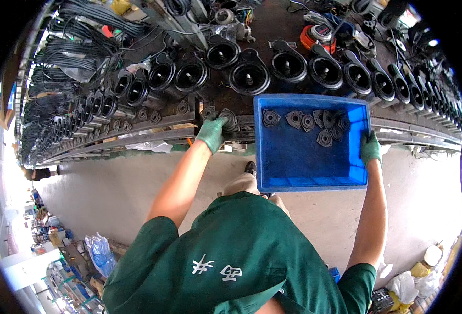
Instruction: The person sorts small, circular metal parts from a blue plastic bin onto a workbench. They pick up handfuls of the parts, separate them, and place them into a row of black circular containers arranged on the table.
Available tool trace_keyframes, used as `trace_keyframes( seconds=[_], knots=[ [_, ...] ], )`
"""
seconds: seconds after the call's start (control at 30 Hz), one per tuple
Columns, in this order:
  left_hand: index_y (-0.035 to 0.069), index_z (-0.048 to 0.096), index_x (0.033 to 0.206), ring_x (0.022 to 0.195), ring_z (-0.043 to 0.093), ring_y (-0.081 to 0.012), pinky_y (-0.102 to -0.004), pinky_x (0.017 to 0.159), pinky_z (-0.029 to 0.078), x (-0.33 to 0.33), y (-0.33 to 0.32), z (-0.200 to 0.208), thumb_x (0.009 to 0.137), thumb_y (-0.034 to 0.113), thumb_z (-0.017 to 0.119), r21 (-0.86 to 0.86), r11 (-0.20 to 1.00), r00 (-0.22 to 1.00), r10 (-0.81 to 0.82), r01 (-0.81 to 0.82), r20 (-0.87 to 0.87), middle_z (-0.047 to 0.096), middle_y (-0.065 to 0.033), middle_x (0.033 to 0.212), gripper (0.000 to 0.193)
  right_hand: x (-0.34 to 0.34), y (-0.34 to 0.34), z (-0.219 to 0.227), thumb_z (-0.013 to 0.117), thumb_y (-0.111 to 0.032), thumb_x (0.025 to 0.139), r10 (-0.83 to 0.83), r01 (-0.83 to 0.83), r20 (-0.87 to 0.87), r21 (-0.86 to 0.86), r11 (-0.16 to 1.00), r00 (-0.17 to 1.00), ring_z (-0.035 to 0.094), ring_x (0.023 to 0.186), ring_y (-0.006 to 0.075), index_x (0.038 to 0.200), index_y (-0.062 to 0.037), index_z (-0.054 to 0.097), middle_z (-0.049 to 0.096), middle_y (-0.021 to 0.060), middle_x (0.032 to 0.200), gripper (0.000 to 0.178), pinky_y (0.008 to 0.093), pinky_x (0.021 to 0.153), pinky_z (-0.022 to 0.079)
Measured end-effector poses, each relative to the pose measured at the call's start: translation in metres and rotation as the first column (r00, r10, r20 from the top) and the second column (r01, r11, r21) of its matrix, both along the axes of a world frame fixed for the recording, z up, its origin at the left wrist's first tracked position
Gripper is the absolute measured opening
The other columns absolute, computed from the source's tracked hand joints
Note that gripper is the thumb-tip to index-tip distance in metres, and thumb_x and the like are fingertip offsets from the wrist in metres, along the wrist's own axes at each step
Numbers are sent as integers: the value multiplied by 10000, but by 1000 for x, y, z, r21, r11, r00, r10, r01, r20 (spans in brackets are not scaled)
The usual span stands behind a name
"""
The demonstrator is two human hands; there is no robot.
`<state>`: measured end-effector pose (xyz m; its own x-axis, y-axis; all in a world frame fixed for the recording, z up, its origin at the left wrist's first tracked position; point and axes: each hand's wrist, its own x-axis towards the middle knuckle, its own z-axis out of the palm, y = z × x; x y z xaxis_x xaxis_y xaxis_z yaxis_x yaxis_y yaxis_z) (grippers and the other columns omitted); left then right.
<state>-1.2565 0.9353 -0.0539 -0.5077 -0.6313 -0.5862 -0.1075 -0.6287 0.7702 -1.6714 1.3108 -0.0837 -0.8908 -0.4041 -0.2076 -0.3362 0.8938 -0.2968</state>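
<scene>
The left hand [211,133], in a green glove, is closed around a small dark flanged part [227,119] at the near edge of the bench [273,26] — fingers curled over it, thumb below. Just left of it more flanged parts [152,115] lie in a row along the bench rail [136,137].

The right hand [370,149], also gloved, grips the right wall of a blue bin [304,157], fingers wrapped over the rim, holding the bin out level against the near side of the rail. A small heap of the same parts [314,123] sits in the far end of the bin; the near part of its floor is bare blue.

Beyond both hands, black round housings [249,77] stand side by side in a long line that curves away to the far left and far right. Bundles of black cable [74,55] lie behind them on the left, and an orange tool [317,35] rests on the far right of the bench. Below the arms is a pale concrete floor [110,188] — and nearest the camera, the person's green shirt [231,251].
</scene>
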Motion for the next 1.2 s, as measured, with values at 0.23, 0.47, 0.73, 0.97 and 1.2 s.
trace_keyframes(
  seconds=[0.23, 0.47, 0.73, 0.97, 1.2],
  knots=[
    [74, 576, 1305, 1017, 624, -210, -318, 887, 490, -33, -91, -116, 987, 197, 554, -323, 933, 986, 167, -161, -9, 665, -94, 1127, 341, -1, -24, 15, 523, -446, 1021, -48, 67, 163, -111, 992, 985, 566, 596, 166, 1363, 10, 524, 671, 119, 828, 570, 353, 542, 479],
    [27, 601, 1256, 1030, 632, -241, -336, 914, 482, -42, -109, -131, 923, 73, 596, -661, 733, 962, 34, 160, 271, 693, -106, 1137, 336, -10, -5, 2, 532, -398, 1026, -79, 90, 109, -96, 991, 991, 493, 489, 135, 1195, -38, 598, 613, 67, 690, 403, 343, 444, 417],
    [-6, 606, 1273, 976, 670, -281, -365, 908, 503, -16, -58, -80, 906, 129, 653, -682, 675, 954, -129, 283, 269, 708, -164, 1135, 395, -11, 1, -1, 474, -553, 1003, -79, 90, 135, -78, 993, 988, 602, 492, 243, 1301, -17, 554, 644, 140, 680, 618, 401, 484, 477],
    [26, 593, 1234, 1093, 566, -471, -491, 943, 476, -55, -38, -111, 915, 183, 622, -777, 488, 914, -283, 398, 291, 631, -264, 1163, 357, -7, -5, 18, 492, -551, 997, -94, 102, 160, -43, 994, 983, 604, 502, 231, 1189, -29, 581, 613, 113, 650, 564, 406, 470, 471],
    [47, 531, 1325, 1127, 525, -506, -503, 970, 479, -51, -15, -106, 861, 56, 610, -775, 356, 852, -262, 523, 454, 547, -322, 1235, 471, -44, 55, 11, 534, -520, 988, -132, 169, 215, -166, 971, 968, 540, 476, 191, 1023, -98, 577, 560, 51, 632, 425, 370, 442, 444]
  ],
)
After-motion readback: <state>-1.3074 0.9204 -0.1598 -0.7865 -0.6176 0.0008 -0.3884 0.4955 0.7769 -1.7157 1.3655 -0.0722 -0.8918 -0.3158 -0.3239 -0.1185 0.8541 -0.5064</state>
